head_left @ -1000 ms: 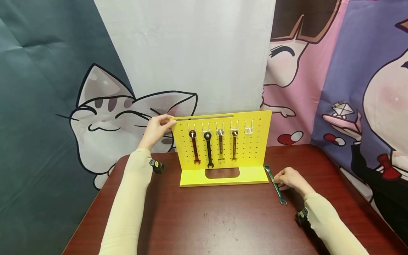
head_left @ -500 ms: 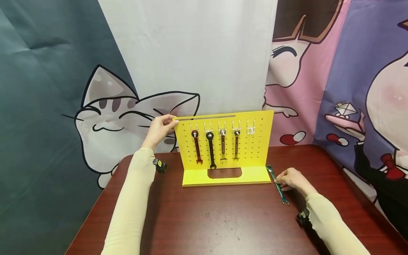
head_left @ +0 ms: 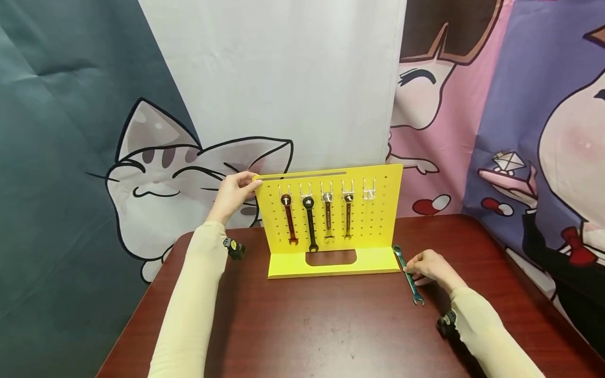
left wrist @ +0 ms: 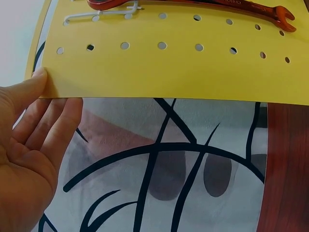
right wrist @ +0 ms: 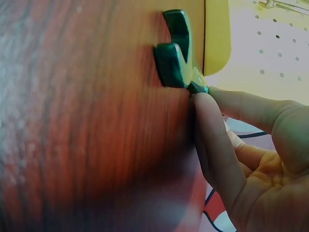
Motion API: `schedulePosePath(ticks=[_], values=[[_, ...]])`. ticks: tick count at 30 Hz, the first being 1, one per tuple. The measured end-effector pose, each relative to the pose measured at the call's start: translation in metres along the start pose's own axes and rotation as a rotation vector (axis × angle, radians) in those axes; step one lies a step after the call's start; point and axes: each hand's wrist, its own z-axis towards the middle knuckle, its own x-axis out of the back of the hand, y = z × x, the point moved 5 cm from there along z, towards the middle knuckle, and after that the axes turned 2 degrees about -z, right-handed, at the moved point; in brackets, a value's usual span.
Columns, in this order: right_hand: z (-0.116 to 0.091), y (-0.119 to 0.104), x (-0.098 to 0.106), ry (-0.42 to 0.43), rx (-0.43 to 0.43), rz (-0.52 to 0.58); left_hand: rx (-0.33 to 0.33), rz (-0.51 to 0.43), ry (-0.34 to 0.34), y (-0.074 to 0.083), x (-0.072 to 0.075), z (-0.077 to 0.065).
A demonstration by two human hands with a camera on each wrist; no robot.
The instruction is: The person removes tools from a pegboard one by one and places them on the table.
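Observation:
A yellow pegboard (head_left: 392, 205) stands upright on the table. My left hand (head_left: 230, 195) grips its top left corner, thumb on the front face and fingers behind, as the left wrist view shows. To the right of the board's base is a green wrench (head_left: 411, 283), low at the tabletop. My right hand (head_left: 432, 268) pinches its shaft between thumb and index finger. In the right wrist view the wrench's open end (right wrist: 174, 65) points away from the fingers. From hooks on the board hang a red wrench (head_left: 290, 220), a black wrench (head_left: 310, 226) and two metallic wrenches (head_left: 348, 218).
One more white hook (head_left: 369, 193) sits at the right of the row. The dark red wooden table (head_left: 302, 325) spreads in front of the board. Behind it hangs a printed cartoon backdrop (head_left: 302, 79). Each wrist wears a small black camera (head_left: 233, 248).
Only the head view shifts slightly. Both hands keep their places, the left on the board's corner and the right on the green wrench.

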Motion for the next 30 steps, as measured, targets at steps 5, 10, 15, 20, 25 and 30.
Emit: schedulePosePath(ticks=[5, 10, 15, 20, 25, 30], values=[[-0.001, -0.003, 0.002, -0.009, 0.015, -0.015, 0.002, 0.011, -0.010, 0.003, 0.000, 0.000], [0.000, -0.006, 0.003, -0.028, 0.041, -0.047, 0.009, 0.021, -0.002, 0.003, 0.000, 0.000], [0.006, -0.008, 0.001, -0.020, 0.043, -0.110, 0.010, 0.014, -0.001, 0.000, 0.002, -0.003], [0.010, -0.010, 0.000, -0.008, 0.043, -0.124, 0.023, 0.001, 0.003, -0.005, 0.003, -0.006], [0.007, -0.016, 0.011, -0.006, 0.055, -0.136, 0.014, -0.014, -0.009, -0.005, 0.001, -0.005], [0.006, -0.025, 0.027, -0.035, 0.101, -0.146, 0.004, -0.012, 0.004, -0.003, 0.000, -0.001]])
